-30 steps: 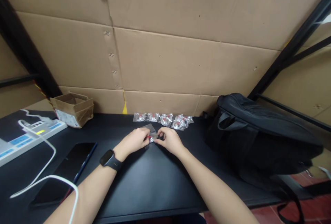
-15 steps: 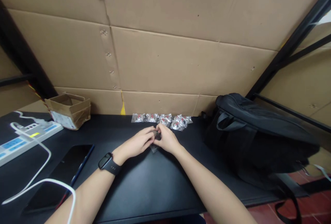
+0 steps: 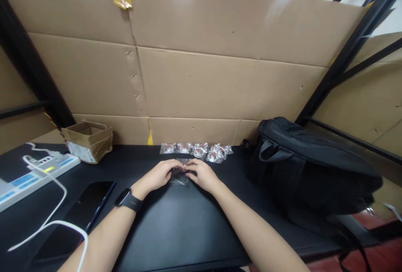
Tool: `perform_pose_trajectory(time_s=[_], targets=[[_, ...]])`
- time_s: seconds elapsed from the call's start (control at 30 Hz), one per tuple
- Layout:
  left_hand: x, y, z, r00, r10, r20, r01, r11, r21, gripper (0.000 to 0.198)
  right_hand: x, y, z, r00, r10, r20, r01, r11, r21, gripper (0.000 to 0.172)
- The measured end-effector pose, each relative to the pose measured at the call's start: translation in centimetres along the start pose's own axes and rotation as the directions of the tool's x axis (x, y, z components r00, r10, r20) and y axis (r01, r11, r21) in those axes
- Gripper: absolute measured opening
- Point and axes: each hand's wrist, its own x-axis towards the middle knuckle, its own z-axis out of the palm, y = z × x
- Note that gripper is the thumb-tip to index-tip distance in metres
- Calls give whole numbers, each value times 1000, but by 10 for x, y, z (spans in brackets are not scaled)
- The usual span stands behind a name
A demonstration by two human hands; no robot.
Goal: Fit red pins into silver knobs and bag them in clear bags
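Between my hands, low over the black table, is a small clear plastic bag, with a hint of red near my right fingertips. My left hand, a dark watch on its wrist, closes its fingers on the bag's left side. From the other side my right hand pinches it, fingers bent. What lies inside the bag is mostly covered by the fingers. Just beyond, several clear packets holding round silvery parts with red spots lie in a row along the cardboard wall.
On the left stand an open cardboard box, a white power strip with white cables, and a dark phone or tablet. A black backpack fills the right side. The cardboard wall closes off the back.
My hands have moved slightly apart, and more of the clear bag shows between them. The dark thing seen between the fingers earlier is now hardly visible. The camera view has tilted up slightly.
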Motion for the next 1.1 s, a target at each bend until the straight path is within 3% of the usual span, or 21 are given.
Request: perform_pose_trajectory(time_s=[0.17,0.27,0.37,0.47,0.6,0.7,0.87,1.0,1.1], targets=[[1,0,4,999,2,-36,-1,999,36,45,0,6,0,997,56,-61,-49,992,119,20],[5,6,6,997,-27,-73,26,1000,-13,23,-2,8,-6,999,49,-19,-45,984,173,15],[8,11,7,992,-79,-98,75,996,-52,22,-3,10,-11,999,23,35,-31,968,249,13],[8,13,6,996,-80,-40,77,995,-66,15,-4,10,-17,999,1,43,-13,961,278,13],[3,13,4,999,-29,34,32,995,-92,36,-4,7,-23,996,-80,29,71,971,228,35],[3,14,6,999,-48,7,49,989,-137,50,-3,2,-26,999,-43,5,41,978,205,44],[7,18,11,985,-168,-38,159,972,-171,34,-3,-10,-30,999,22,27,-28,973,230,38],[8,23,12,993,-121,-8,118,982,-150,31,-7,-17,-27,1000,-9,27,3,981,193,52],[7,24,12,996,-87,9,88,987,-133,34,-7,-20,-18,999,36,-20,-35,996,83,35]])
